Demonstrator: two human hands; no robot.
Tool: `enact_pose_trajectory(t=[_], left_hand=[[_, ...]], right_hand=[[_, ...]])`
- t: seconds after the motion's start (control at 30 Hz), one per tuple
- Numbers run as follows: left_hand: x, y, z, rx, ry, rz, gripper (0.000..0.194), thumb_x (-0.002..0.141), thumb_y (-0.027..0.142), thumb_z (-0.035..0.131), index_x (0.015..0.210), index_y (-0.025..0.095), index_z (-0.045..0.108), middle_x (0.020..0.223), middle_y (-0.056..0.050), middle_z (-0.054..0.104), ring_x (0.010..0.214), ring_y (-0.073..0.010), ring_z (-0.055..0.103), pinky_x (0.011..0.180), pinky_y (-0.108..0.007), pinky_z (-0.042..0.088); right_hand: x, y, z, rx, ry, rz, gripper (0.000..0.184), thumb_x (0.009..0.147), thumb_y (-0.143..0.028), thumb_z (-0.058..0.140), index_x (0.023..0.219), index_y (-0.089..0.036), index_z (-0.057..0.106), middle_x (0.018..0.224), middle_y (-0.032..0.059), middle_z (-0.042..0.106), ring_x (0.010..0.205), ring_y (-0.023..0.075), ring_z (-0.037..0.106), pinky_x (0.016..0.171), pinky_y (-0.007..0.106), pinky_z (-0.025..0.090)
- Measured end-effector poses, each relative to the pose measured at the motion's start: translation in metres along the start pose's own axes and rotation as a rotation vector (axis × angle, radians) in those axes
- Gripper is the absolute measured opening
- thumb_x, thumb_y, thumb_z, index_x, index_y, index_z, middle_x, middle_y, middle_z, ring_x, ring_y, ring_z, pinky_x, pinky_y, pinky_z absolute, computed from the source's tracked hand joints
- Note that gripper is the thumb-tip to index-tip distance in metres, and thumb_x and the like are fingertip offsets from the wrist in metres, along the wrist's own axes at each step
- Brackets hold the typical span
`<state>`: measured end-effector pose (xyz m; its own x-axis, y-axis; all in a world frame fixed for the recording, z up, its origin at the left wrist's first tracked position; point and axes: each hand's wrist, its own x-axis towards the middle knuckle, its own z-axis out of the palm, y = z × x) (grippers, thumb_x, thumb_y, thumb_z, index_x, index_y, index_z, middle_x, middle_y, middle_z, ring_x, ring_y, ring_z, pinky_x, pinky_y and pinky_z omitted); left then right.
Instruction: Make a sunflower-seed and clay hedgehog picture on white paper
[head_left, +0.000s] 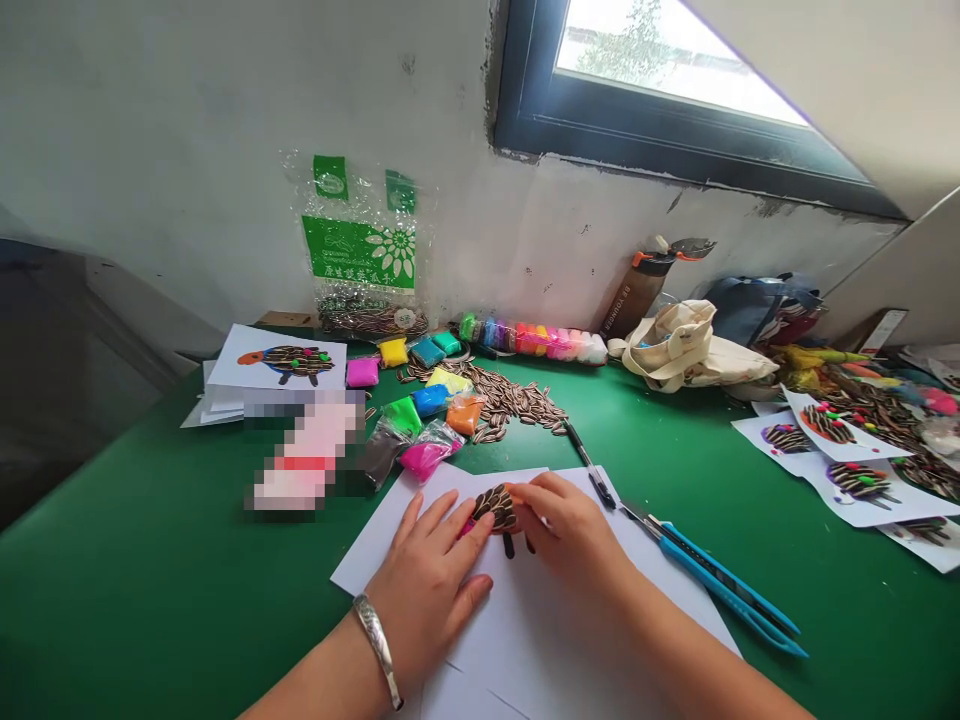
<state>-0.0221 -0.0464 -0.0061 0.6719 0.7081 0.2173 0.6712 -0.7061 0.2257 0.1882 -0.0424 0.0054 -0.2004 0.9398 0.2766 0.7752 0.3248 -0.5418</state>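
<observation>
On white paper (600, 600) sits a small animal figure whose body is covered in striped sunflower seeds (495, 508), with dark clay legs (509, 546) below. My left hand (435, 565), with a silver bracelet at the wrist, lies flat, its fingers spread and the fingertips touching the figure's left side. A bit of pink clay shows beside those fingertips. Bent over the figure's right end, my right hand (570, 530) has its fingers closed at a piece of orange clay (514, 490), which they partly hide.
Loose sunflower seeds (510, 400) and coloured clay packets (427, 400) lie behind the paper. A black pen (591, 465) and blue utility knife (727, 580) are at right. Finished seed pictures (277, 357) are stacked at left; others (855, 480) lie far right. A bottle (637, 290) stands behind.
</observation>
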Motion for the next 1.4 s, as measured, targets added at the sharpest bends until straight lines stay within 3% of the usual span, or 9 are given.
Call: enact_pose_trajectory(t=[0.2,0.3,0.43,0.6,0.93,1.07,1.2,1.3,1.4], left_hand=[[-0.001,-0.002,0.003,-0.001,0.039,0.013,0.051,0.086,0.028,0.052,0.136,0.025,0.042,0.135,-0.008,0.051,0.125,-0.031,0.041,0.104,-0.058,0.03],[-0.001,-0.004,0.002,0.01,0.037,0.019,0.052,0.086,0.029,0.052,0.137,0.025,0.041,0.134,-0.008,0.051,0.125,-0.0307,0.042,0.104,-0.056,0.031],[-0.002,-0.005,0.003,0.021,0.026,0.012,0.055,0.087,0.03,0.052,0.139,0.026,0.036,0.137,-0.007,0.049,0.127,-0.0301,0.04,0.105,-0.055,0.031],[-0.004,-0.004,0.006,0.015,0.001,0.005,0.057,0.086,0.03,0.053,0.139,0.025,0.036,0.137,-0.007,0.049,0.127,-0.0312,0.039,0.104,-0.058,0.03],[-0.003,-0.002,0.003,0.007,-0.021,-0.008,0.054,0.085,0.031,0.055,0.137,0.024,0.04,0.136,-0.008,0.05,0.126,-0.032,0.041,0.103,-0.059,0.031],[-0.002,-0.002,0.0,0.009,-0.013,-0.001,0.054,0.085,0.029,0.055,0.136,0.023,0.041,0.135,-0.008,0.051,0.126,-0.032,0.041,0.103,-0.059,0.032],[-0.001,-0.002,-0.004,0.005,0.017,0.023,0.048,0.086,0.027,0.054,0.134,0.023,0.044,0.132,-0.007,0.054,0.123,-0.0315,0.045,0.101,-0.06,0.035],[0.002,-0.002,-0.009,-0.054,0.141,0.064,0.042,0.088,0.026,0.052,0.129,0.018,0.049,0.126,-0.01,0.058,0.12,-0.0303,0.049,0.099,-0.057,0.04],[0.004,0.002,-0.017,-0.154,0.285,0.047,0.037,0.09,0.026,0.052,0.125,0.015,0.052,0.124,-0.011,0.059,0.119,-0.0254,0.051,0.099,-0.045,0.045]], right_hand=[[0.048,0.022,-0.02,-0.195,-0.004,0.027,0.026,0.087,-0.016,0.047,0.098,-0.022,0.069,0.086,0.0041,0.065,0.08,0.0151,0.059,0.071,0.024,0.043],[0.078,0.031,-0.014,-0.42,-0.079,-0.028,0.03,0.088,-0.011,0.042,0.101,-0.02,0.068,0.089,0.0057,0.065,0.085,0.0157,0.058,0.074,0.024,0.041],[0.103,0.034,0.001,-0.515,-0.123,-0.094,0.028,0.085,-0.006,0.043,0.091,-0.017,0.067,0.088,0.0085,0.064,0.087,0.0194,0.055,0.077,0.027,0.038],[0.116,0.03,0.009,-0.572,-0.173,-0.165,0.024,0.081,-0.004,0.045,0.093,-0.014,0.063,0.091,0.0126,0.063,0.091,0.0231,0.052,0.082,0.03,0.035],[0.127,0.02,0.016,-0.579,-0.221,-0.202,0.02,0.078,-0.002,0.049,0.084,-0.012,0.065,0.083,0.0134,0.064,0.082,0.0224,0.056,0.074,0.029,0.037],[0.119,0.021,0.005,-0.541,-0.14,-0.126,0.02,0.084,-0.009,0.046,0.076,-0.014,0.063,0.083,0.0111,0.061,0.081,0.0198,0.055,0.071,0.027,0.038],[0.079,0.02,-0.017,-0.451,-0.071,-0.05,0.022,0.091,-0.016,0.042,0.076,-0.018,0.059,0.076,0.0032,0.058,0.072,0.013,0.053,0.065,0.022,0.038],[0.039,0.008,-0.029,-0.117,-0.026,-0.01,0.016,0.088,-0.016,0.048,0.076,-0.019,0.057,0.073,0.0004,0.056,0.066,0.0114,0.051,0.061,0.021,0.037],[0.01,-0.016,-0.029,0.105,-0.059,-0.045,0.015,0.09,-0.014,0.045,0.082,-0.019,0.057,0.078,0.0014,0.057,0.07,0.0117,0.052,0.064,0.021,0.04]])
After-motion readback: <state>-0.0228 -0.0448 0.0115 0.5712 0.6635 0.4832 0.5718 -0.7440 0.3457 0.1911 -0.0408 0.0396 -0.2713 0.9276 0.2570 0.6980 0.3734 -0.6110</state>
